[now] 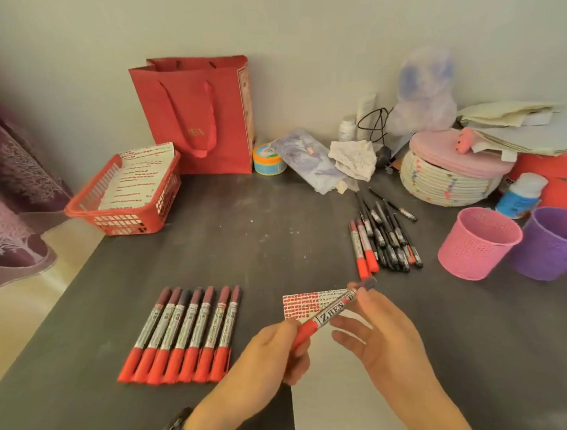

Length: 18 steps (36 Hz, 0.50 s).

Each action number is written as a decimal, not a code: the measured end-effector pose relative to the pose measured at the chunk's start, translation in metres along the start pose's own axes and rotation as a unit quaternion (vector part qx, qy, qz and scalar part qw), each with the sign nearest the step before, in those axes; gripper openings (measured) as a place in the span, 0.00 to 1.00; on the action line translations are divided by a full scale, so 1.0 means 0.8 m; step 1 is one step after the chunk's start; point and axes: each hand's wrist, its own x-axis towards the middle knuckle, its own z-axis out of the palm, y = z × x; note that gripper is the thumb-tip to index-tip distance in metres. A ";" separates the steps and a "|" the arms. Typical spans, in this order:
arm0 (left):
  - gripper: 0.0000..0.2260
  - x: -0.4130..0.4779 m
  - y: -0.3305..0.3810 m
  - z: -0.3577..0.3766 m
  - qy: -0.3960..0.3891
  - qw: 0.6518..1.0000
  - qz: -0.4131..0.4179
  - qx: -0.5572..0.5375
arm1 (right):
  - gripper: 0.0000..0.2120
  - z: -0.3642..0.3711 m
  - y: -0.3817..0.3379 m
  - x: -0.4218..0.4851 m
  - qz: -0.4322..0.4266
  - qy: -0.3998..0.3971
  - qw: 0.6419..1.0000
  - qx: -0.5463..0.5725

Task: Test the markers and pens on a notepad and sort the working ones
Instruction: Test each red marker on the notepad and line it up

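Observation:
I hold one red marker (330, 313) slantwise above the white notepad (317, 390), whose top is covered with red test strokes. My left hand (264, 360) grips its red body end. My right hand (382, 333) pinches the dark cap end between thumb and forefinger, the other fingers spread. Several red markers (183, 334) lie side by side in a neat row to the left. To the right, farther back, is a loose pile of black pens (389, 233) with two red markers (362, 247) beside it.
A red plastic basket (82, 210) with a marked sheet stands at the back left, a red paper bag (201, 111) behind it. A pink cup (476, 243) and a purple cup (553, 247) stand at the right. Clutter, a woven lidded basket (448, 180) and papers fill the back right.

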 end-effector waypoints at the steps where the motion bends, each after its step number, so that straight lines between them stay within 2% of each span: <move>1: 0.18 -0.001 -0.001 -0.002 0.000 1.000 0.000 0.006 | 0.21 0.006 0.003 -0.002 0.010 -0.009 1.000 -0.005; 5: 0.19 -0.006 0.002 -0.010 -0.011 1.000 -0.004 0.028 | 0.20 0.019 0.012 -0.006 -0.004 -0.006 0.998 -0.067; 9: 0.24 -0.006 0.003 -0.011 0.044 0.992 0.009 0.116 | 0.18 0.024 0.016 -0.013 -0.054 0.007 0.994 -0.095; 12: 0.24 -0.005 0.006 -0.003 0.106 0.971 0.040 0.209 | 0.15 0.029 0.018 -0.018 -0.056 0.015 0.998 -0.015; 15: 0.23 -0.007 0.006 0.016 0.121 0.951 0.062 0.277 | 0.20 0.035 0.019 -0.022 0.005 0.024 0.988 0.150; 18: 0.22 -0.008 0.000 0.034 0.159 0.918 0.095 0.352 | 0.23 0.034 0.016 -0.026 0.050 0.054 0.964 0.257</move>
